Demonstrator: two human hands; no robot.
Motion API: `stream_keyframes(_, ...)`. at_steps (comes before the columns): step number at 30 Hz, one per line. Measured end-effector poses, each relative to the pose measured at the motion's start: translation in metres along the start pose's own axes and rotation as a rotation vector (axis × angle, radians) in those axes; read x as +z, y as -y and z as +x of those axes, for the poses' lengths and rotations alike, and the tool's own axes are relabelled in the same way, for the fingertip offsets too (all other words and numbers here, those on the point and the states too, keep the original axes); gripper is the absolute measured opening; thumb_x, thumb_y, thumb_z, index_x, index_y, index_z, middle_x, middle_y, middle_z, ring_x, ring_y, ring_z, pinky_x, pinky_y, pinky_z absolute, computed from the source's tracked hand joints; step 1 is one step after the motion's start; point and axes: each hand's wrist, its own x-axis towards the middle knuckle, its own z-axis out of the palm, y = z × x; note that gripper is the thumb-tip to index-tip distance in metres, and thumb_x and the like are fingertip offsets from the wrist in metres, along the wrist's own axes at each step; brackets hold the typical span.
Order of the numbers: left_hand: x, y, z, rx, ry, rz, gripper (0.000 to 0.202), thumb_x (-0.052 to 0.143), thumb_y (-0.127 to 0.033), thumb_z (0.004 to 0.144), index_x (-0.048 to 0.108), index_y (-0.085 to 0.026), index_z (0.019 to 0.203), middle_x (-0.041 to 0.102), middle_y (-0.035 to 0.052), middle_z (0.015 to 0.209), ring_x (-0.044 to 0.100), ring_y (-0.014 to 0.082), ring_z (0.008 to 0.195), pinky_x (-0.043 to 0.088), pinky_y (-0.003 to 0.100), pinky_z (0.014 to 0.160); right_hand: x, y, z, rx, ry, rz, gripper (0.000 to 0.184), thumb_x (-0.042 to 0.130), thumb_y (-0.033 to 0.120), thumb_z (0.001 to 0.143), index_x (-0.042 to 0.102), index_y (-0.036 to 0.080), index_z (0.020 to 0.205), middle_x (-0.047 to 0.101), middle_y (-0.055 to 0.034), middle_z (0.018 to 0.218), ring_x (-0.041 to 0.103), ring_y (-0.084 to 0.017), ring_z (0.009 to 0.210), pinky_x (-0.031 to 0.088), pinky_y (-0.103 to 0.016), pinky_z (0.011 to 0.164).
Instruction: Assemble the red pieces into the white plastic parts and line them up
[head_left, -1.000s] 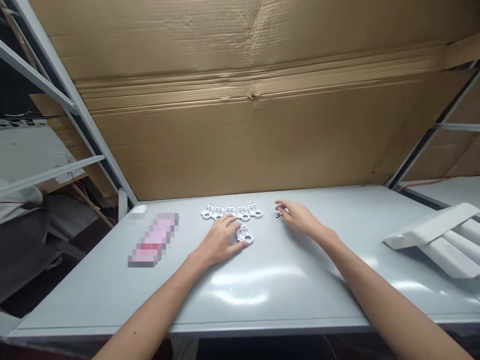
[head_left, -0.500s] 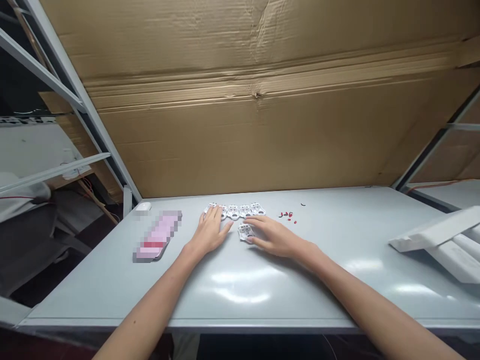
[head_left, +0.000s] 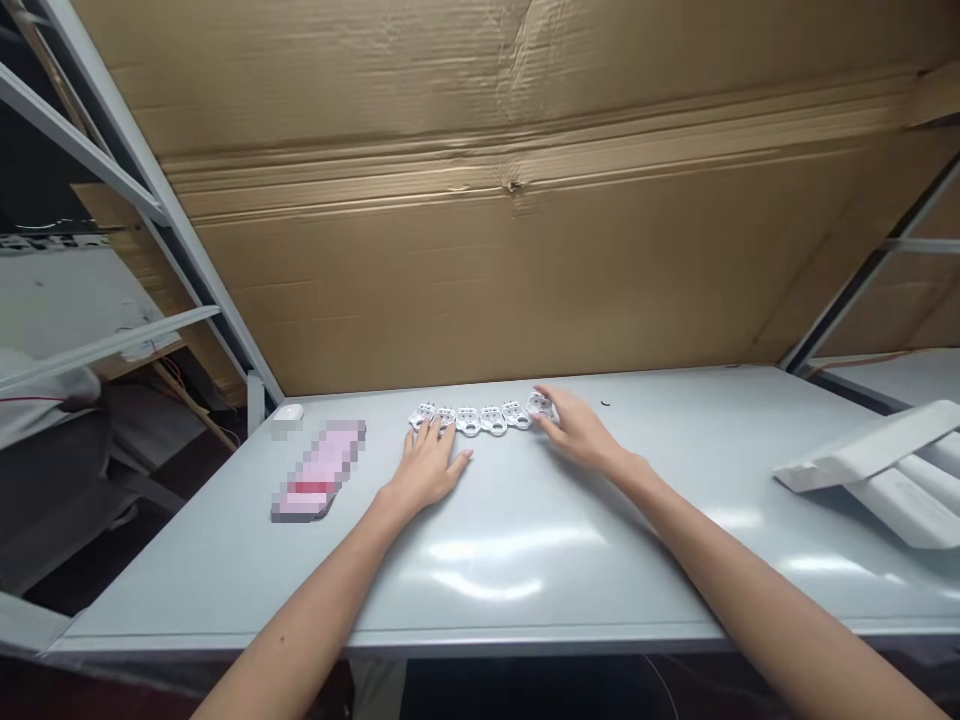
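Several small white plastic parts with holes lie in a row (head_left: 471,418) near the far edge of the grey table (head_left: 525,540). My left hand (head_left: 425,470) lies flat on the table, fingers spread, fingertips touching the row's left end. My right hand (head_left: 576,430) rests at the row's right end, its fingertips on the last white part (head_left: 538,405) there.
A blurred pink object (head_left: 319,470) and a small white piece (head_left: 289,412) lie at the left. White foam strips (head_left: 874,465) sit at the right. A tiny dark bit (head_left: 604,404) lies behind my right hand. A cardboard sheet (head_left: 495,200) walls off the back.
My right hand carried the loose white part from in front of the row to the row's right end. The small red bits seen earlier are now hidden under that hand.
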Motion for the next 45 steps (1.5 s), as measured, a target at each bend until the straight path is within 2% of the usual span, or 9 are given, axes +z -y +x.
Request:
stream_keyframes(4, -0.002, -0.002, 0.0, -0.011, 0.037, -0.001, 0.057, 0.035, -0.05, 0.098, 0.039, -0.014, 0.142, 0.031, 0.0225, 0.155, 0.022, 0.0413, 0.145, 0.022, 0.062, 0.112, 0.007, -0.019, 0.007, 0.071, 0.023, -0.029, 0.044, 0.059, 0.029, 0.087, 0.057, 0.021, 0.13, 0.058, -0.0132, 0.136, 0.047, -0.035, 0.132, 0.028, -0.053, 0.114)
stream_keyframes(9, -0.003, -0.003, 0.0, -0.007, 0.017, -0.002, 0.056, 0.037, -0.05, 0.098, 0.039, -0.015, 0.142, 0.033, 0.0217, 0.155, 0.023, 0.0406, 0.145, 0.023, 0.061, 0.112, 0.012, -0.027, 0.008, 0.082, 0.016, -0.013, 0.035, 0.055, 0.023, 0.088, 0.064, 0.026, 0.121, 0.06, -0.0066, 0.135, 0.036, -0.031, 0.141, 0.025, -0.052, 0.116)
stream_keyframes(15, -0.003, -0.002, 0.001, -0.014, 0.007, -0.024, 0.055, 0.039, -0.052, 0.097, 0.041, -0.021, 0.142, 0.032, 0.0182, 0.156, 0.022, 0.0404, 0.146, 0.02, 0.064, 0.112, 0.016, -0.01, -0.003, -0.027, 0.09, -0.1, 0.034, 0.056, 0.032, 0.09, 0.066, 0.027, 0.122, 0.064, -0.009, 0.13, 0.053, -0.034, 0.126, 0.033, -0.054, 0.111)
stream_keyframes(19, -0.008, -0.006, -0.001, -0.017, 0.054, -0.002, 0.053, 0.038, -0.05, 0.099, 0.042, -0.021, 0.143, 0.031, 0.0167, 0.157, 0.019, 0.0403, 0.146, 0.018, 0.064, 0.113, 0.021, 0.002, -0.008, -0.129, 0.186, -0.337, 0.035, 0.049, 0.037, 0.094, 0.066, 0.024, 0.122, 0.062, -0.0126, 0.131, 0.051, -0.035, 0.126, 0.038, -0.054, 0.107)
stream_keyframes(23, -0.016, -0.012, -0.003, -0.021, 0.107, 0.049, 0.056, 0.033, -0.05, 0.101, 0.037, -0.019, 0.148, 0.026, 0.0157, 0.159, 0.015, 0.0383, 0.148, 0.016, 0.061, 0.115, 0.018, 0.001, -0.007, -0.2, 0.252, -0.498, 0.04, 0.042, 0.04, 0.098, 0.062, 0.023, 0.127, 0.059, -0.013, 0.134, 0.05, -0.033, 0.127, 0.04, -0.053, 0.105)
stream_keyframes(29, -0.017, -0.014, -0.004, 0.037, 0.106, 0.043, 0.056, 0.031, -0.052, 0.101, 0.036, -0.026, 0.15, 0.024, 0.0104, 0.16, 0.013, 0.0372, 0.148, 0.011, 0.06, 0.117, 0.024, 0.005, -0.009, -0.306, 0.274, -0.555, 0.054, 0.037, 0.052, 0.098, 0.054, 0.02, 0.138, 0.046, -0.0148, 0.149, 0.035, -0.033, 0.141, 0.03, -0.053, 0.114)
stream_keyframes(34, -0.014, -0.01, -0.002, 0.069, 0.098, 0.017, 0.058, 0.033, -0.057, 0.099, 0.037, -0.028, 0.15, 0.027, 0.0084, 0.16, 0.014, 0.0372, 0.148, 0.011, 0.061, 0.117, 0.034, 0.012, -0.012, -0.255, 0.374, -0.551, 0.065, 0.031, 0.06, 0.097, 0.042, 0.022, 0.149, 0.04, -0.0124, 0.154, 0.027, -0.034, 0.145, 0.022, -0.056, 0.116)
stream_keyframes(38, -0.013, -0.01, -0.002, 0.087, 0.106, 0.037, 0.059, 0.031, -0.056, 0.1, 0.035, -0.026, 0.151, 0.027, 0.0103, 0.159, 0.017, 0.0367, 0.148, 0.013, 0.059, 0.117, 0.032, 0.012, -0.012, -0.276, 0.39, -0.557, 0.064, 0.03, 0.061, 0.097, 0.043, 0.023, 0.148, 0.041, -0.0122, 0.154, 0.029, -0.034, 0.144, 0.021, -0.056, 0.116)
stream_keyframes(45, -0.015, -0.013, -0.003, 0.1, 0.1, 0.088, 0.054, 0.032, -0.051, 0.102, 0.037, -0.026, 0.149, 0.032, 0.0092, 0.158, 0.025, 0.0366, 0.145, 0.02, 0.057, 0.116, 0.021, 0.019, -0.013, -0.311, 0.446, -0.565, 0.064, 0.036, 0.056, 0.097, 0.045, 0.017, 0.147, 0.039, -0.0162, 0.154, 0.03, -0.036, 0.144, 0.025, -0.056, 0.115)
